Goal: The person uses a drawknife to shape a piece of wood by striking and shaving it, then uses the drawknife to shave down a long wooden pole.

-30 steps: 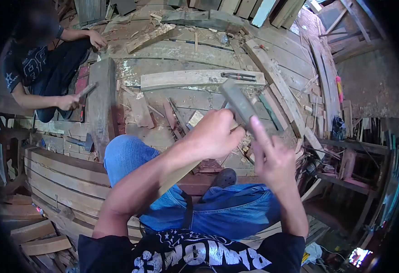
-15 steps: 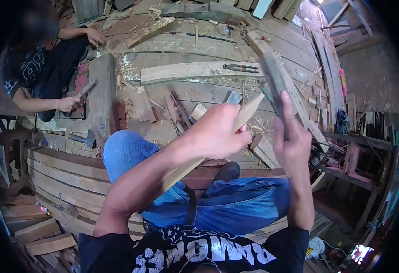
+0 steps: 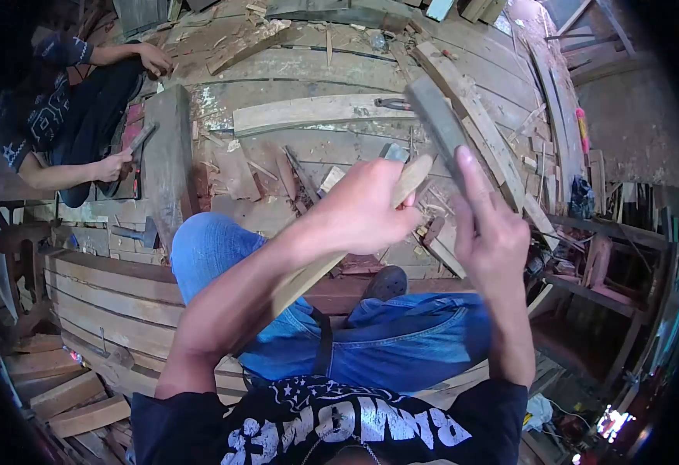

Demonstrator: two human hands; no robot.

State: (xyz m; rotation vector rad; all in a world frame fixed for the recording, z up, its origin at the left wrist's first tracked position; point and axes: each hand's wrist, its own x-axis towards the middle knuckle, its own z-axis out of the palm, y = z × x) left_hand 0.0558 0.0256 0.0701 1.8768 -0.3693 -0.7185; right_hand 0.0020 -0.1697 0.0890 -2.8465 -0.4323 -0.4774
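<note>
My left hand (image 3: 370,205) is wrapped round a long pale wooden strip (image 3: 305,280). The strip slants from under my left forearm up to a tapered, rounded end just past my knuckles. In my right hand (image 3: 491,232) is a flat grey tool (image 3: 439,120), held upright and slanting up to the left, with my index finger stretched along it. What kind of tool it is I cannot tell. Its blade lies to the right of the strip's tip, apart from it.
A co-worker (image 3: 53,124) sits at the upper left, one hand holding a tool by a thick board (image 3: 169,155). Pliers (image 3: 394,104) rest on a curved plank (image 3: 301,113). A slatted bench (image 3: 115,294) is at lower left, a hammer (image 3: 142,232) above it.
The grey tool has shifted left and tilted further left. The strip's tip has turned and shows a broader, rounded face. Both hands have moved slightly.
</note>
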